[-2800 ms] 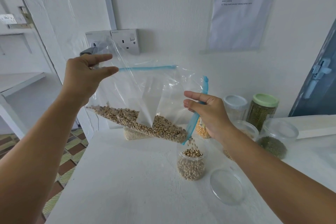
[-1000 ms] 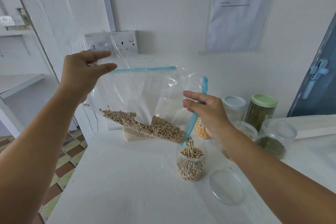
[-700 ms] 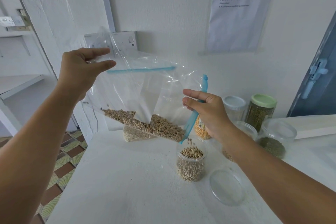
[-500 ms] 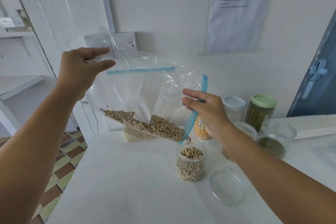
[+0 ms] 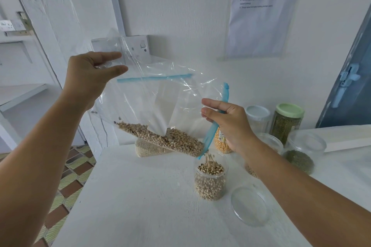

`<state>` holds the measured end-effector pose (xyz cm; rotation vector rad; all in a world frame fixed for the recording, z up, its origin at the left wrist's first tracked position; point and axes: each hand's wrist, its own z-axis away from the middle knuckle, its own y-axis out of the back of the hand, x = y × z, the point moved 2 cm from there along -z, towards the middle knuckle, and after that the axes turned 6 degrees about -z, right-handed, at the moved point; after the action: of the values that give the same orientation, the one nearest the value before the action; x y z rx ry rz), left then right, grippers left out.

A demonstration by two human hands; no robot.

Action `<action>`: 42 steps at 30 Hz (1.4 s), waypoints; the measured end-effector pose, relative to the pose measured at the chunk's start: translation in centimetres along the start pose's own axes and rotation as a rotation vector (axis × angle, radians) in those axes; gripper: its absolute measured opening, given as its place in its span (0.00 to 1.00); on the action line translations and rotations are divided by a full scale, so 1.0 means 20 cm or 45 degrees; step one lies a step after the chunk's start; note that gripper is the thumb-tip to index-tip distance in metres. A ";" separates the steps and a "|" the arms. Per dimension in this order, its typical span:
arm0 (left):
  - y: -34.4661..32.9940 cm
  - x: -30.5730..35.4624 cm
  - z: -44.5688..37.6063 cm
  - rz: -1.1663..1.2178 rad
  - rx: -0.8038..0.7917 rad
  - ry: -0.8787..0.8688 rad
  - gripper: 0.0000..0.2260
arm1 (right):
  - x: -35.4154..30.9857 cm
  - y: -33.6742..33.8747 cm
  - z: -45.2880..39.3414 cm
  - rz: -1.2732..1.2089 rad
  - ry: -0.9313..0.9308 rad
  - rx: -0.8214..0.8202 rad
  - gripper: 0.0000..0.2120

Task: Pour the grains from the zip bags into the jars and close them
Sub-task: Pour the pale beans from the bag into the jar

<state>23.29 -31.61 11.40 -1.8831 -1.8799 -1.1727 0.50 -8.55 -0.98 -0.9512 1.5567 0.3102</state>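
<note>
— What's going on at the bench [image 5: 140,206]?

— A person holds a clear zip bag [image 5: 160,106] tilted above it. The left hand [image 5: 88,78] is up high, its grip a pinch of thumb and fingers on the bag's raised bottom corner. The right hand [image 5: 226,124] is lower, fingers closed on the blue zip strip [image 5: 220,114] at the mouth.

— And the grains?

— Pale beans with dark eyes [image 5: 166,140] lie along the bag's low edge, sloping down toward the right. A few are falling from the bottom corner of the mouth into an open jar [image 5: 210,180] standing right under it. The jar is filled almost up to its neck.

— Its lid?

— A clear round lid [image 5: 250,205] lies flat on the bench, just to the right of the jar and nearer the person.

— Anything else on there?

— Behind the bag, a packet of small white grains [image 5: 146,148] and a packet of yellow ones [image 5: 220,140]. Further right, a tall jar with a green lid [image 5: 287,122], full of green grains, a white-lidded jar [image 5: 258,118] beside it, and an open jar with a little green at the bottom [image 5: 303,152]. One more jar [image 5: 269,144] sits partly behind the right wrist. A printed sheet [image 5: 263,10] hangs on the wall above.
</note>
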 end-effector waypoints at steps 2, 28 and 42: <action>0.00 0.00 0.00 -0.003 0.001 -0.003 0.18 | 0.00 0.00 0.00 -0.001 -0.001 0.001 0.12; -0.01 0.00 -0.02 0.015 0.006 -0.039 0.22 | 0.00 0.01 0.00 -0.001 0.013 -0.001 0.13; 0.00 0.01 -0.02 0.032 0.007 -0.051 0.22 | -0.01 0.00 0.00 -0.026 0.009 -0.011 0.13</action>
<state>23.02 -31.74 11.89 -1.9352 -1.8724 -1.1296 0.54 -8.46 -0.87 -0.9756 1.5525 0.2996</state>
